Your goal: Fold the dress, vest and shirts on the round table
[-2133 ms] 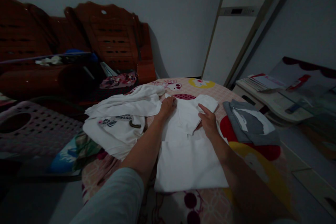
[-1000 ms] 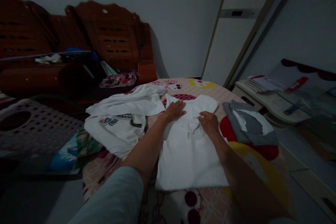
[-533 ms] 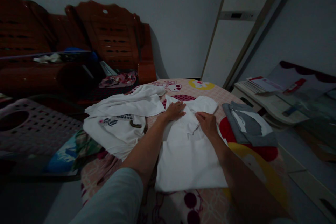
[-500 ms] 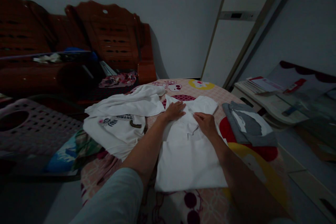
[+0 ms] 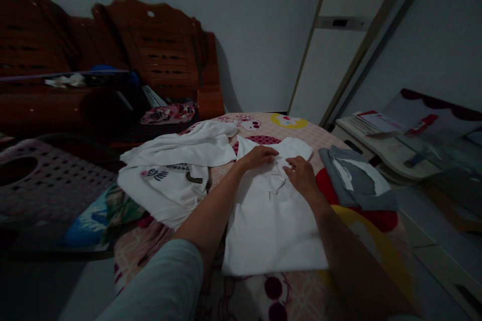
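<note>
A white garment [image 5: 274, 235] lies spread on the patterned round table, its lower edge toward me. My left hand [image 5: 260, 156] is over the upper part near the collar, fingers pointing right and apart. Just to its right, my right hand [image 5: 299, 171] hovers at the front opening, fingers curved and apart, with nothing visible between them. A small gap separates the two hands. Left of the garment lies another white garment [image 5: 176, 148] with dark printed figures. At the right, a folded grey garment [image 5: 344, 180] has a white patch on top.
The patterned tablecloth [image 5: 301, 291] covers the round table. A pink woven basket [image 5: 71, 185] stands at the left, wooden chairs [image 5: 161, 55] behind. Papers [image 5: 376, 123] lie on a cabinet at the right, and a tall white unit [image 5: 320, 70] stands by the wall.
My left hand has moved right, off the garment's left side toward the middle. My right hand has opened from a pinch at the collar. The cloth near the waist lies flatter.
</note>
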Demonstrator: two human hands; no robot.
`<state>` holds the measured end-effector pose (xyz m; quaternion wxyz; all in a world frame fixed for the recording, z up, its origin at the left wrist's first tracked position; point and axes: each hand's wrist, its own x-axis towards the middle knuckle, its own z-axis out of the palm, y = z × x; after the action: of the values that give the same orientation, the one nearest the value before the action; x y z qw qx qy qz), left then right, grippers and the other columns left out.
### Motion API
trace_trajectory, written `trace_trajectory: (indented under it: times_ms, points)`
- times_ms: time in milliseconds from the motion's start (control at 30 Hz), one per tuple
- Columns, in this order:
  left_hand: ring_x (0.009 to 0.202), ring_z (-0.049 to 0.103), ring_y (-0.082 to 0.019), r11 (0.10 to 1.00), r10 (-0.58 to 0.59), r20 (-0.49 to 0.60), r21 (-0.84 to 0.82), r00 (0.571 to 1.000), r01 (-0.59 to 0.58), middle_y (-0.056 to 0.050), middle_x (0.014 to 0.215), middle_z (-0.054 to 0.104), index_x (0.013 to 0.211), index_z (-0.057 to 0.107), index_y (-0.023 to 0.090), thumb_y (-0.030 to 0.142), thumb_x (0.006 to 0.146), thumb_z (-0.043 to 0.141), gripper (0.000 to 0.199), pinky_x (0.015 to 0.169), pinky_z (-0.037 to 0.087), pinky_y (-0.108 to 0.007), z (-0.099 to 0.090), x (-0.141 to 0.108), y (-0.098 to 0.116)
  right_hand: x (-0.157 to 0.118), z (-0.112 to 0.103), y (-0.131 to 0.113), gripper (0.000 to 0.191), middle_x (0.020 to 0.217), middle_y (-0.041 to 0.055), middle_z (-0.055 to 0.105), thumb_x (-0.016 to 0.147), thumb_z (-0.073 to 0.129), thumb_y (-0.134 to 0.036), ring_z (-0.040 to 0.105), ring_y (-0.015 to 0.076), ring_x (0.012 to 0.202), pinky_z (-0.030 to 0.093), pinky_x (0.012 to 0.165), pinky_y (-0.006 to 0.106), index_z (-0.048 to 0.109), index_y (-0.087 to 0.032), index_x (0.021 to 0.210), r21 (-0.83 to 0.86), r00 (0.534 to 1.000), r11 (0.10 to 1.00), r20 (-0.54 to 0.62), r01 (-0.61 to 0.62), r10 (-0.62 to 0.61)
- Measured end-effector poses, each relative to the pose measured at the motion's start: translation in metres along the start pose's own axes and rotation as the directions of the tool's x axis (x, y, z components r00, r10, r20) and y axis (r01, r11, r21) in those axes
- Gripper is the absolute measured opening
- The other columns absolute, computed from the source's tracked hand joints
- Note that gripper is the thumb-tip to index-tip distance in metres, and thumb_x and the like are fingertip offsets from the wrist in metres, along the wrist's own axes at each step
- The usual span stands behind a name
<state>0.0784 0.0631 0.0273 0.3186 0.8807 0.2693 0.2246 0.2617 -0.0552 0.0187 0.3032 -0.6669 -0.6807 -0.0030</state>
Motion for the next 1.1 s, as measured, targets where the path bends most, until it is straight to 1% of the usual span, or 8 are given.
trace_trajectory:
  times_ms: [167, 300, 433, 567, 667, 800, 967, 1100]
  points:
    - [0.098, 0.068, -0.02, 0.999, -0.033, 0.046, 0.007, 0.998, 0.033, -0.008, 0.108, 0.075, 0.108, 0.074, 0.014, 0.023, 0.085, 0.055, 0.031, 0.093, 0.05, -0.029, 0.007, -0.001, -0.001, -0.007, 0.007, -0.016, 0.018, 0.1, 0.0182, 0.067, 0.089, 0.057, -0.022, 0.059, 0.0293, 0.099, 0.045, 0.09, 0.039, 0.071, -0.012, 0.095, -0.312, 0.983, 0.945, 0.18, 0.098, -0.043]
    - [0.1, 0.068, -0.02, 0.997, -0.039, 0.034, -0.058, 0.999, 0.041, -0.008, 0.108, 0.075, 0.107, 0.073, 0.013, 0.022, 0.083, 0.057, 0.03, 0.095, 0.049, -0.029, 0.01, 0.0, -0.008, -0.001, 0.011, -0.011, 0.017, 0.094, 0.0161, 0.068, 0.083, 0.053, -0.011, 0.061, 0.026, 0.091, 0.046, 0.083, 0.035, 0.071, -0.013, 0.085, -0.288, 0.991, 0.956, 0.135, 0.048, -0.009]
    - [0.095, 0.069, -0.02, 0.936, -0.129, 0.01, -0.33, 0.992, 0.125, -0.011, 0.104, 0.075, 0.113, 0.069, 0.012, 0.027, 0.085, 0.063, 0.032, 0.092, 0.053, -0.034, 0.015, 0.0, -0.013, 0.005, 0.009, 0.0, 0.013, 0.074, 0.0068, 0.068, 0.07, 0.056, -0.012, 0.06, 0.02, 0.072, 0.047, 0.07, 0.03, 0.068, -0.016, 0.068, 0.118, 0.992, 0.989, -0.076, -0.089, 0.098]
    - [0.086, 0.071, -0.018, 0.652, -0.322, 0.051, -0.712, 0.945, 0.261, -0.011, 0.095, 0.074, 0.133, 0.054, 0.013, 0.031, 0.09, 0.065, 0.048, 0.087, 0.056, -0.034, 0.018, -0.002, -0.004, 0.006, 0.002, 0.006, 0.013, 0.058, -0.0015, 0.063, 0.066, 0.061, -0.025, 0.053, 0.0148, 0.055, 0.041, 0.053, 0.025, 0.071, -0.017, 0.069, 0.63, 0.952, 0.757, -0.089, -0.174, 0.292]
    - [0.079, 0.072, -0.015, 0.471, -0.446, 0.084, -0.824, 0.891, 0.314, -0.006, 0.084, 0.072, 0.138, 0.047, 0.017, 0.035, 0.093, 0.063, 0.05, 0.082, 0.058, -0.031, 0.018, -0.002, 0.005, 0.005, 0.0, 0.004, 0.019, 0.063, -0.0012, 0.067, 0.064, 0.067, -0.03, 0.055, 0.0142, 0.058, 0.042, 0.055, 0.025, 0.075, -0.017, 0.075, 0.778, 0.96, 0.605, -0.011, -0.168, 0.281]
    - [0.073, 0.07, -0.014, 0.335, -0.512, 0.092, -0.894, 0.854, 0.297, -0.003, 0.081, 0.069, 0.131, 0.05, 0.017, 0.032, 0.09, 0.067, 0.046, 0.076, 0.06, -0.029, 0.021, 0.0, 0.013, 0.003, 0.001, -0.004, 0.017, 0.076, 0.0022, 0.074, 0.063, 0.069, -0.031, 0.063, 0.017, 0.067, 0.048, 0.063, 0.028, 0.076, -0.019, 0.073, 0.809, 0.979, 0.571, 0.031, -0.142, 0.201]
    - [0.062, 0.063, -0.009, 0.484, -0.526, -0.035, -0.834, 0.85, 0.265, -0.001, 0.075, 0.066, 0.108, 0.064, 0.011, 0.011, 0.079, 0.068, 0.028, 0.067, 0.057, -0.024, 0.02, 0.005, 0.016, 0.0, 0.003, -0.011, 0.009, 0.09, 0.0056, 0.078, 0.067, 0.069, -0.028, 0.07, 0.0216, 0.085, 0.053, 0.081, 0.033, 0.074, -0.02, 0.067, 0.787, 0.997, 0.613, 0.063, -0.076, 0.043]
    - [0.063, 0.061, -0.009, 0.658, -0.541, -0.207, -0.708, 0.815, 0.257, 0.002, 0.075, 0.063, 0.103, 0.066, 0.015, 0.002, 0.068, 0.06, 0.037, 0.065, 0.057, -0.024, -0.008, -0.002, 0.008, -0.002, 0.005, -0.011, 0.013, 0.087, 0.0062, 0.078, 0.071, 0.068, -0.03, 0.071, 0.0217, 0.084, 0.054, 0.078, 0.033, 0.076, -0.02, 0.072, 0.742, 0.996, 0.666, 0.09, -0.072, 0.008]
